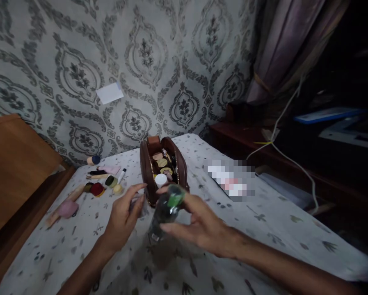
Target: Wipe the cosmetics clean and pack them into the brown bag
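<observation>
My right hand [199,221] grips a small dark bottle [162,213] with a green patch near its top, tilted above the bed. Left of it, my left hand [124,221] has its thumb and fingers curled around something pale and see-through, too blurred to name. Just beyond both hands a brown zip bag [147,164] stands open on the bed. Inside it are a white-lidded jar [161,180], several round gold-coloured containers [162,162] and other small items, partly hidden. The bottle and my right fingers overlap the bag's near end.
Several cosmetics lie to the left, among them a red jar [97,189], a pink item [67,208] and a dark-capped bottle [93,159]. A blurred-out flat object [229,180] lies right of the bag. A white cable [297,162] hangs beside the dark furniture.
</observation>
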The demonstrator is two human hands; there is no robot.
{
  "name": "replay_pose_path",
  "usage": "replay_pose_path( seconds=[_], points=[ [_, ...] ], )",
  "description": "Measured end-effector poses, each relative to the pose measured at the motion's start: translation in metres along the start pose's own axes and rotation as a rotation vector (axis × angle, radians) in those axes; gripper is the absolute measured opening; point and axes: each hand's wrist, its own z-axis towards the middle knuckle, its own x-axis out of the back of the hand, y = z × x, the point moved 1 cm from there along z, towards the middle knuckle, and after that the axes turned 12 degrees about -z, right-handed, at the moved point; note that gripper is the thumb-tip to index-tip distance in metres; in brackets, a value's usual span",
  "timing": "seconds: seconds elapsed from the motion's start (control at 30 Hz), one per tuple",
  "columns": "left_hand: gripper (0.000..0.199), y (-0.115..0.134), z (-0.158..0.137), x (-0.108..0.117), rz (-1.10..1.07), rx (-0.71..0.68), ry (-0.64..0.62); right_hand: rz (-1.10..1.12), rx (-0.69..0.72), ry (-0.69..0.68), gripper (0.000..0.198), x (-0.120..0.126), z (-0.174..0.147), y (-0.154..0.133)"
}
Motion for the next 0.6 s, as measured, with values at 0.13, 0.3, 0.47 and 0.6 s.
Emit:
replay_pose_path(
  seconds=[0.13,0.3,0.47,0.6],
  points=[
    [0.045,-0.004,0.018,-0.026,0.178,-0.062,-0.171,0.019,-0.042,0.302,0.044,0.072,0.027,-0.013],
    [0.048,-0.013,0.023,-0.041,0.366,-0.233,-0.163,-0.079,-0.018,0.464,0.034,0.117,0.081,-0.009],
    [0.052,-0.023,0.021,-0.044,0.401,-0.317,-0.135,-0.111,-0.007,0.214,0.027,0.108,0.132,0.013],
    [0.055,-0.031,0.021,-0.045,0.395,-0.333,-0.126,-0.116,-0.017,-0.025,0.027,0.089,0.163,0.037]
  ],
)
